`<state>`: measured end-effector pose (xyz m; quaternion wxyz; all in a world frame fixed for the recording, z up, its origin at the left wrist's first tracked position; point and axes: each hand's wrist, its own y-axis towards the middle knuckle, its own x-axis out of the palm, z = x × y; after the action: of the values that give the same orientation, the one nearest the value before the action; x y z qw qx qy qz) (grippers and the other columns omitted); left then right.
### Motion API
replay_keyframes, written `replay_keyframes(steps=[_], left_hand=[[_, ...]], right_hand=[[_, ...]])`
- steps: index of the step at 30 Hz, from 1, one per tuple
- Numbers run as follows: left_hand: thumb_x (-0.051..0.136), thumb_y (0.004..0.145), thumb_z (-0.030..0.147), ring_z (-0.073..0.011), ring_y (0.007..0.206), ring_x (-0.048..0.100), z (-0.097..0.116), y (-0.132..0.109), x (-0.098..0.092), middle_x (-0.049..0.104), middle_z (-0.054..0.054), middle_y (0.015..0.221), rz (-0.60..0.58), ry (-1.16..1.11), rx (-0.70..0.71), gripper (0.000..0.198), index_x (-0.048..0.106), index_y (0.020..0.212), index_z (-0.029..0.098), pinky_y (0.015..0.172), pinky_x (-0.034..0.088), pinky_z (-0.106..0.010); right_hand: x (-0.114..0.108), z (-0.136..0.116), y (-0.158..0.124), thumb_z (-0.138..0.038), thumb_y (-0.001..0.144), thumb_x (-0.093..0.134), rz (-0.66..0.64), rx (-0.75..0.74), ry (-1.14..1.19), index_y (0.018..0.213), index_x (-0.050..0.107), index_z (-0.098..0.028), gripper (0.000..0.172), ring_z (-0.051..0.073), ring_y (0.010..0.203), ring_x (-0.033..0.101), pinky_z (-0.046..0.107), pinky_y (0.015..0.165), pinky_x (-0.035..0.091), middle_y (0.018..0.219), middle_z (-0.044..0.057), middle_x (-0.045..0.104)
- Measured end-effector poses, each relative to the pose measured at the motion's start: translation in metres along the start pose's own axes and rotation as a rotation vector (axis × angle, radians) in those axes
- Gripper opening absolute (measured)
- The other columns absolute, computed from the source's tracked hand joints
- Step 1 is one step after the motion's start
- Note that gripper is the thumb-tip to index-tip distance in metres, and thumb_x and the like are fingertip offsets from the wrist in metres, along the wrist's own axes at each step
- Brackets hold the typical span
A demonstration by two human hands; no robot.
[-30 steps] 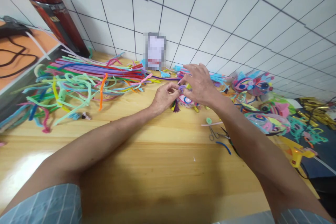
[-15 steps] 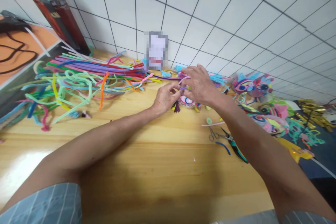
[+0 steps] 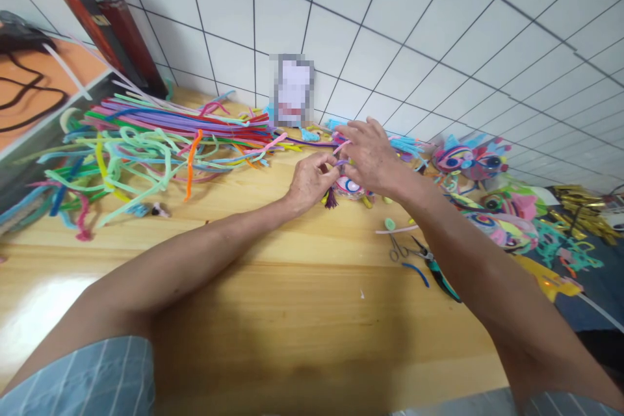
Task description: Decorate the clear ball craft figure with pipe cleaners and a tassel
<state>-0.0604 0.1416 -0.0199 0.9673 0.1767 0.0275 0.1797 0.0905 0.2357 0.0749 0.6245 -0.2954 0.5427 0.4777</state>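
Both my hands meet at the far middle of the wooden table [image 3: 273, 286]. My left hand [image 3: 309, 181] pinches a small purple pipe-cleaner piece [image 3: 341, 163] between thumb and forefinger. My right hand [image 3: 371, 155] is closed on the same piece from the other side, its other fingers partly spread. Just beneath the hands lies a small round craft figure [image 3: 348, 188] with a pink and blue face and a dark purple tassel [image 3: 331, 198].
A big heap of coloured pipe cleaners [image 3: 146, 143] covers the far left. Small scissors [image 3: 398, 250] and green-handled pliers [image 3: 439, 273] lie to the right. Finished colourful craft faces [image 3: 468, 159] and a yellow glue gun [image 3: 550, 279] are at the right; a red flask [image 3: 97, 6] stands against the tiled wall.
The view has tilted slightly. My fingers have shifted on the purple piece, and both hands stay in the same place above the craft figure.
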Motion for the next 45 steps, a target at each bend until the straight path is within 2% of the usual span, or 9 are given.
replay_keyframes(steps=[6,12,17,24,31,36,39,42,45], left_hand=[[0.077,0.088,0.023,-0.0136,0.063,0.058,0.001,-0.001,0.001,0.071,0.001,0.077,-0.020,-0.004,0.017,0.008,0.077,0.080,0.023,0.064,0.047,-0.029],[0.082,0.091,0.028,-0.0129,0.061,0.060,0.001,-0.002,0.002,0.074,0.002,0.079,-0.002,0.008,-0.020,0.012,0.075,0.083,0.023,0.063,0.048,-0.029],[0.082,0.094,0.029,-0.0127,0.061,0.062,0.001,-0.003,0.000,0.074,0.002,0.079,-0.017,0.029,-0.030,0.013,0.071,0.091,0.023,0.062,0.047,-0.028],[0.082,0.090,0.023,-0.0107,0.065,0.062,0.002,-0.002,0.000,0.080,0.002,0.095,0.013,0.039,-0.015,0.014,0.069,0.095,0.023,0.067,0.048,-0.027],[0.079,0.091,0.024,-0.0123,0.054,0.053,-0.002,-0.002,0.001,0.062,0.006,0.062,0.002,0.054,-0.009,0.010,0.074,0.084,0.022,0.059,0.039,-0.029],[0.075,0.089,0.020,-0.0120,0.057,0.054,-0.003,0.000,0.000,0.064,0.005,0.067,-0.018,0.054,0.039,0.009,0.072,0.080,0.022,0.060,0.040,-0.029],[0.074,0.088,0.020,-0.0114,0.058,0.054,-0.004,0.001,0.000,0.066,0.004,0.071,-0.024,0.057,0.056,0.008,0.072,0.080,0.021,0.061,0.041,-0.029],[0.075,0.088,0.021,-0.0112,0.057,0.052,-0.003,0.001,0.001,0.063,0.005,0.069,-0.026,0.053,0.051,0.008,0.072,0.080,0.021,0.060,0.039,-0.029],[0.076,0.091,0.027,-0.0116,0.055,0.051,-0.002,-0.001,0.002,0.060,0.005,0.066,-0.028,0.044,0.019,0.011,0.071,0.082,0.022,0.056,0.036,-0.028]], right_hand=[[0.000,0.000,0.000,-0.041,0.097,0.071,0.045,0.054,0.041,0.110,0.082,-0.026,0.023,0.041,0.162,0.048,0.074,0.138,0.025,0.172,0.014,0.059],[-0.006,0.004,-0.006,-0.051,0.097,0.076,0.088,0.093,0.083,0.125,0.079,-0.031,0.035,0.042,0.162,0.047,0.076,0.136,0.026,0.174,0.011,0.056],[-0.008,0.004,-0.008,-0.047,0.098,0.074,0.104,0.073,0.069,0.118,0.079,-0.032,0.026,0.040,0.162,0.048,0.077,0.135,0.028,0.174,0.009,0.057],[-0.008,-0.002,-0.002,-0.038,0.098,0.073,0.031,0.063,0.055,0.108,0.080,-0.027,0.017,0.041,0.163,0.046,0.073,0.138,0.023,0.173,0.013,0.058],[-0.001,0.000,-0.003,-0.046,0.100,0.069,0.046,0.033,0.077,0.108,0.081,-0.030,0.022,0.042,0.160,0.048,0.074,0.139,0.023,0.171,0.008,0.061],[0.004,0.002,-0.003,-0.045,0.100,0.068,0.065,0.004,0.085,0.112,0.082,-0.030,0.024,0.041,0.160,0.049,0.070,0.141,0.024,0.169,0.006,0.063],[0.005,0.002,-0.002,-0.041,0.098,0.071,0.066,-0.003,0.073,0.107,0.082,-0.029,0.019,0.040,0.160,0.049,0.067,0.141,0.024,0.170,0.007,0.061],[0.004,0.003,-0.003,-0.039,0.095,0.075,0.088,0.012,0.072,0.105,0.080,-0.027,0.017,0.041,0.160,0.048,0.071,0.139,0.024,0.171,0.010,0.060],[0.001,0.006,-0.005,-0.044,0.095,0.078,0.126,0.028,0.105,0.113,0.079,-0.029,0.024,0.041,0.161,0.048,0.075,0.138,0.023,0.172,0.008,0.058]])
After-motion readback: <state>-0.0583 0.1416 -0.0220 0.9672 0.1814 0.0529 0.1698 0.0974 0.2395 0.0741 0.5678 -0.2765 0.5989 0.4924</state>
